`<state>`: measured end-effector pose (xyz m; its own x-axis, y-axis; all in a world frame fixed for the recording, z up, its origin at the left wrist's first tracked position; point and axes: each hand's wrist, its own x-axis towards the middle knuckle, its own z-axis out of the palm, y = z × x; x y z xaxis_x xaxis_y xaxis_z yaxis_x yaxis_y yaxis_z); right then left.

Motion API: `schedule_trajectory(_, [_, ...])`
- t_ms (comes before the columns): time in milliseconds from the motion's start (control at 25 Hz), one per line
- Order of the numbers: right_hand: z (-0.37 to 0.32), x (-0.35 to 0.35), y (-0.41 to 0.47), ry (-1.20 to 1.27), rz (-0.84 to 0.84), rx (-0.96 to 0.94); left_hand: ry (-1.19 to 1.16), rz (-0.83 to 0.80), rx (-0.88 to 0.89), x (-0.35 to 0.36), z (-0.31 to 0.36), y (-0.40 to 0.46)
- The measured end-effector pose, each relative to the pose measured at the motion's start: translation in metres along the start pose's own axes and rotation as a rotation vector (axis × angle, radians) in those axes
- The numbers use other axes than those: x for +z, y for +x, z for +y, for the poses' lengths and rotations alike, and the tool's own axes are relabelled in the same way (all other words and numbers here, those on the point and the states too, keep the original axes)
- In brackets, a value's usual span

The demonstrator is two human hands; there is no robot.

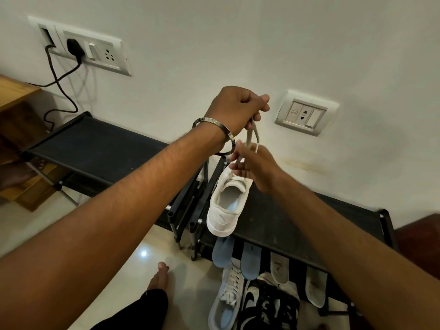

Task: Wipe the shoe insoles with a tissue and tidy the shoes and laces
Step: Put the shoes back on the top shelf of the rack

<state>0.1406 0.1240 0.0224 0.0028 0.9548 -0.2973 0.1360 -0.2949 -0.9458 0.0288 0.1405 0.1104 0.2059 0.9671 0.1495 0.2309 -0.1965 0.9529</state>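
Note:
A white sneaker stands on top of the black shoe rack, heel toward me. My left hand, a metal bangle on its wrist, grips the grey-white lace and holds it pulled up above the shoe. Lower down, my right hand pinches the same lace just above the shoe's tongue. Two blue insoles and two pale insoles lean against the rack's front. A second white sneaker lies on the floor below.
A black-and-white shoe lies beside the floor sneaker. A second black rack stands at left, beside a wooden cabinet. A wall socket sits behind the shoe; a plugged cable hangs at left. My bare foot rests on the tiles.

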Motion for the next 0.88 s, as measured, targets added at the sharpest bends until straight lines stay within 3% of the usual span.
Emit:
schedule_trajectory(200, [-0.068, -0.019, 0.003, -0.056, 0.026, -0.134, -0.114, 0.161, -0.221, -0.008, -0.031, 0.001])
schedule_trajectory(320, [-0.088, -0.02, 0.003, -0.058, 0.028, -0.106, -0.047, 0.029, -0.343, 0.003, -0.055, -0.008])
schedule_trajectory(440, [-0.099, -0.015, -0.006, -0.097, -0.043, -0.157, 0.166, -0.217, -0.255, 0.018, -0.066, -0.012])
schedule_trajectory(600, [-0.1, -0.017, -0.026, -0.021, -0.035, -0.283, 0.176, -0.142, -0.314, 0.016, -0.066, 0.005])
schedule_trajectory(760, [-0.053, -0.019, -0.042, 0.359, 0.059, -0.096, 0.106, -0.149, -0.37, 0.002, -0.068, 0.013])
schedule_trajectory(880, [-0.004, -0.008, -0.051, 0.554, 0.037, 0.092, 0.174, -0.225, -0.352, -0.003, -0.06, 0.015])
